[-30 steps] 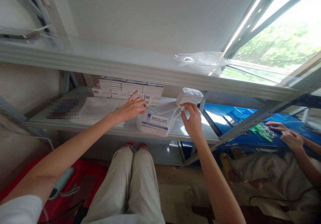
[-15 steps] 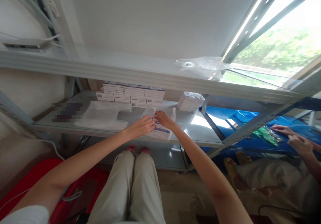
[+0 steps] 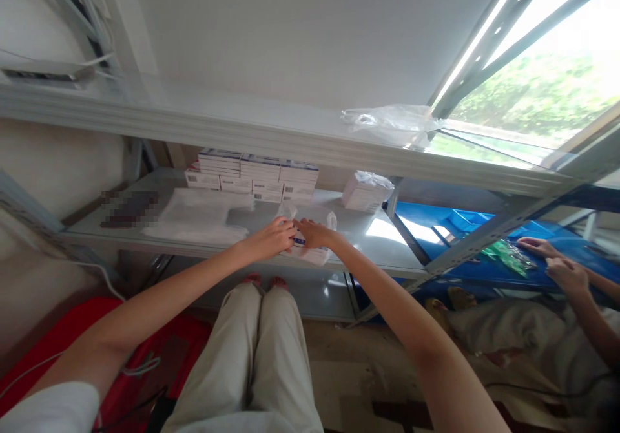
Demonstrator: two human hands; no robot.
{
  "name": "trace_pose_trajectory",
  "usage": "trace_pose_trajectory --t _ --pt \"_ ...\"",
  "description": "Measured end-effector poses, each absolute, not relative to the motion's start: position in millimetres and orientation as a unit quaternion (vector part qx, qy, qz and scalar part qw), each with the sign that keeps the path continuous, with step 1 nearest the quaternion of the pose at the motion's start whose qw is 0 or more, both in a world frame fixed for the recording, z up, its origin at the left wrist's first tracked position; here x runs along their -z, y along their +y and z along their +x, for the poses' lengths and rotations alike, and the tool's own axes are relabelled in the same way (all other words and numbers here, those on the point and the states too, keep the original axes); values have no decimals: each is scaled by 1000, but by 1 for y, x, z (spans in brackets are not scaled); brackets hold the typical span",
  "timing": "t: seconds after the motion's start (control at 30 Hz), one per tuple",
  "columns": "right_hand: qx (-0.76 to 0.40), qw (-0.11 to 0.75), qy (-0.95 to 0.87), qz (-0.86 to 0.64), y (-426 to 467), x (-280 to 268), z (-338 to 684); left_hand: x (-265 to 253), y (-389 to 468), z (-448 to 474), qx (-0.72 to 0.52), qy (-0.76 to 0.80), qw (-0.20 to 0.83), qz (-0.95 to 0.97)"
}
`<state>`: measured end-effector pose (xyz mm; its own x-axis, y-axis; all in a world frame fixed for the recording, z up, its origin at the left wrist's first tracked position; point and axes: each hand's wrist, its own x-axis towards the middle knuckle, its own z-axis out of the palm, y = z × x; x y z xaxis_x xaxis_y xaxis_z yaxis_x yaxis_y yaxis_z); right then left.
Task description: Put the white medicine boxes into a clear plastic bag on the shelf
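Note:
My left hand (image 3: 269, 238) and my right hand (image 3: 312, 233) meet over a clear plastic bag (image 3: 310, 252) holding white and blue boxes, which lies near the front edge of a grey metal shelf (image 3: 372, 242). Both hands pinch the top of that bag. Behind them, a stack of white and blue boxes (image 3: 256, 176) sits at the back of the shelf. A second bagged bundle of boxes (image 3: 365, 191) stands to the right of the stack. A flat pile of clear bags (image 3: 198, 214) lies left of my hands.
A crumpled clear bag (image 3: 392, 123) rests on the upper shelf. At the right, another person's hands (image 3: 557, 262) work over green packets (image 3: 508, 255) on a blue surface. My knees (image 3: 256, 329) are below the shelf; a red item (image 3: 145, 349) lies at my left.
My right hand left the bagged bundle at the right, which now stands on the shelf, and moved left. My left hand came forward from the stack. Both now meet on the bag.

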<state>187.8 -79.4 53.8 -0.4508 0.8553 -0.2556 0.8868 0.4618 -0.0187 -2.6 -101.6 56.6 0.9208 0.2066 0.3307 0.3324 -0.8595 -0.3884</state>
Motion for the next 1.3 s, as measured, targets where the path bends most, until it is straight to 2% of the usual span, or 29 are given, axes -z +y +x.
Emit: trace_pose_trajectory --t 0.17,0.27,0.43,0.97,1.07,1.2,1.3 --pt "85 136 854 496 -72 -60 191 -60 -112 -5 144 -139 181 -963" --pt "83 126 847 510 -69 -58 193 -63 -116 -6 155 -135 174 -963" --pt "92 89 856 500 -73 -55 195 -65 -112 -7 162 -148 201 -955" --pt "104 104 869 473 -78 -62 198 -77 -103 -8 147 -140 247 -948" --pt "128 80 865 479 -78 -75 206 -89 -94 -17 146 -148 246 -947" --pt "79 8 852 517 -79 -103 233 -109 -72 -34 122 -156 249 -948" --pt "65 -7 863 501 -81 -121 264 -124 -51 -48 92 -154 244 -953"
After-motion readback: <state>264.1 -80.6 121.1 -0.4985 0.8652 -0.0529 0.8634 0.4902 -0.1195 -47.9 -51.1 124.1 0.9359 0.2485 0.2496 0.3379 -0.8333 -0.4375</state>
